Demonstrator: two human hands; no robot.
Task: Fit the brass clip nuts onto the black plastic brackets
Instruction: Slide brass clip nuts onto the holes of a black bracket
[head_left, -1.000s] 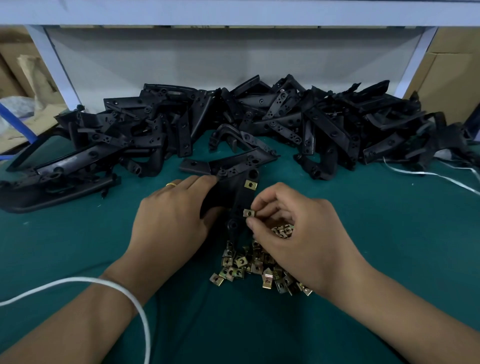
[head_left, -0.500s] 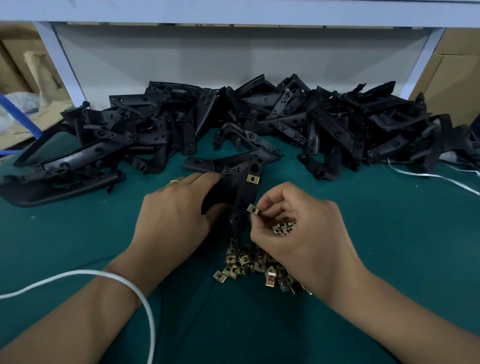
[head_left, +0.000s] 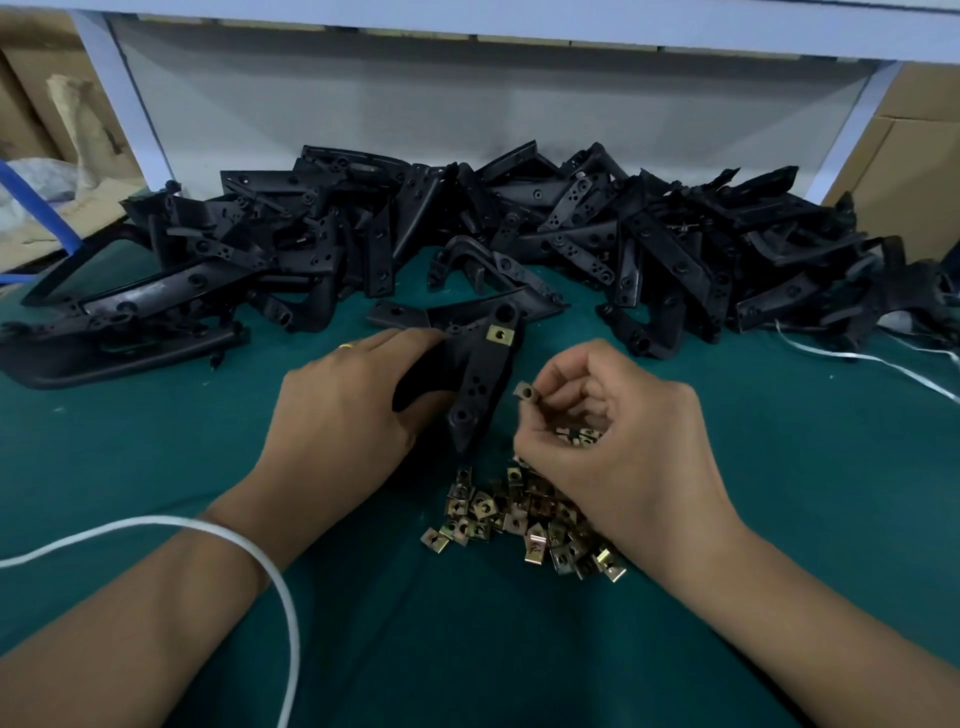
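The left hand (head_left: 343, 415) lies palm down on the green table (head_left: 156, 457), its grip wrapped around the near end of a black bracket (head_left: 480, 384). One fitted clip nut (head_left: 501, 335) sits on the bracket's far end, beyond the left fingers. The right hand (head_left: 618, 441) is curled, wrist low, thumb and forefinger pinching a single clip nut (head_left: 524, 391) just right of the bracket, apparently not touching it. More seem cupped in its palm. The loose nut pile (head_left: 514, 514) lies beneath this hand; the bracket heap (head_left: 519, 228) lies beyond both.
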